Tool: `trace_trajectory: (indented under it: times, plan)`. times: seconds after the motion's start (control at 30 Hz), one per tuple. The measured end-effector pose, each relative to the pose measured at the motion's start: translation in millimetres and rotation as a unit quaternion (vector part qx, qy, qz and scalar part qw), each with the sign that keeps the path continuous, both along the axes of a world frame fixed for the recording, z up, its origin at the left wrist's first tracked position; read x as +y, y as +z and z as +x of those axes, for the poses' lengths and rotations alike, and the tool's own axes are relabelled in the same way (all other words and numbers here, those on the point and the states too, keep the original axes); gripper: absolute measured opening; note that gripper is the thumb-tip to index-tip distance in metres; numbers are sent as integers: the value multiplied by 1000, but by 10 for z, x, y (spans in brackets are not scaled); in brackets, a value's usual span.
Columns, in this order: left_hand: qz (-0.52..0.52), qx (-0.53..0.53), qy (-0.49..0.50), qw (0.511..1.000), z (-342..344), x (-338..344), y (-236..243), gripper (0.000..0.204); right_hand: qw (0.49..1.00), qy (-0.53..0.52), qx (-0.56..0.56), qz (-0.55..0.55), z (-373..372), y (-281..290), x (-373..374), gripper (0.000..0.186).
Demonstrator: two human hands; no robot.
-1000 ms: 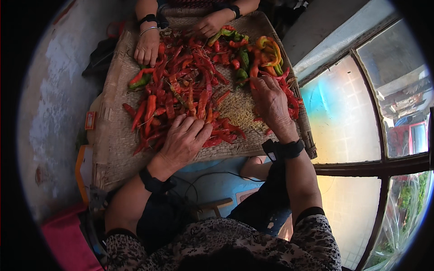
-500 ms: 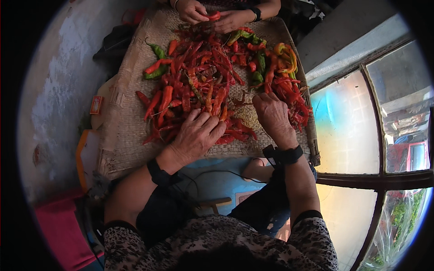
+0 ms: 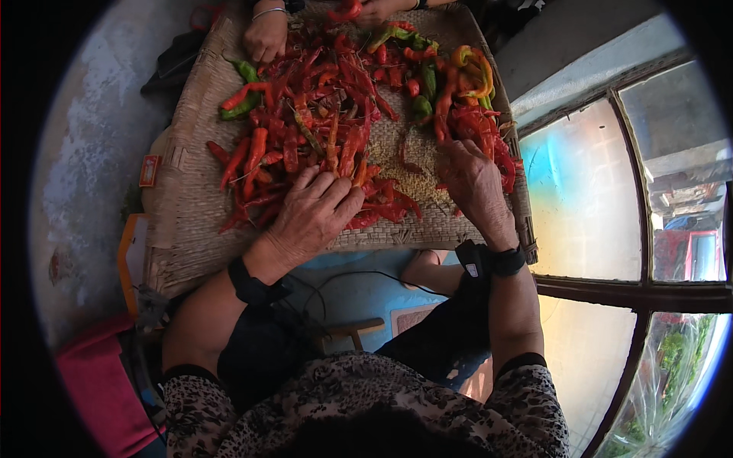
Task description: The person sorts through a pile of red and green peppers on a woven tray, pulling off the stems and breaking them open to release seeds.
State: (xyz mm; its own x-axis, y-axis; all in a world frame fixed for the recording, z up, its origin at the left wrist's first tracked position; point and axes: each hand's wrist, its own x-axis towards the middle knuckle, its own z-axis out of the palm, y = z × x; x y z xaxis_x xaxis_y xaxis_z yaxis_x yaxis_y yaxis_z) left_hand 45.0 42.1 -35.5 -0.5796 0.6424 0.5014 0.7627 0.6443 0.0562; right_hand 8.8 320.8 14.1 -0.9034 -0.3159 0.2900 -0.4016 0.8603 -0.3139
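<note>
A heap of red chili peppers (image 3: 290, 153) lies on a woven mat tray (image 3: 187, 221). My left hand (image 3: 314, 214) is at its near edge, fingers curled and closed on a chili pepper, with an orange-brown one (image 3: 333, 145) poking out past the fingertips. My right hand (image 3: 475, 187) is bent over the near side of a smaller pile of chili peppers (image 3: 469, 122). Its fingers are drawn together; what they grip is hidden below the hand. Pale loose seeds (image 3: 416, 183) are scattered between my hands, with a thin dried pepper (image 3: 408, 158) beside them.
Across the tray, another person's hand (image 3: 266, 37) touches the heap while their other hand (image 3: 378, 11) is near a red pepper (image 3: 345, 10). Green peppers (image 3: 246, 71) lie at the left. A paned window (image 3: 584, 206) stands close at the right, a wall (image 3: 99, 153) at the left.
The whole view has shifted slightly. My right hand has moved from beside the seeds to the right pile. The other person's hand has gone left and down onto the heap. My left hand stays at its peppers.
</note>
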Motion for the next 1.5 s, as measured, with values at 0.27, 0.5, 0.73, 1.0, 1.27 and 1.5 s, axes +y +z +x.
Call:
trace_trajectory:
  times: [0.27,0.5,0.73,1.0,1.27,1.5]
  plan:
    - [5,21,-2,1000,3,-9,-35,31,987,17,28,157,-182,-570,-291,12]
    - [14,4,1,1000,28,-59,-17,32,992,1,95,84,54,-193,-284,11]
    - [11,13,-4,1000,-3,-34,-52,33,997,64,-42,15,36,-162,-152,26]
    - [6,17,3,1000,4,-21,-15,32,981,109,-19,160,-26,-367,-301,31]
    - [6,14,-4,1000,15,-42,-26,29,989,-36,130,59,-59,-151,-168,19]
    - [-1,16,-5,1000,7,-31,-39,31,999,24,-9,-35,28,-166,-144,16]
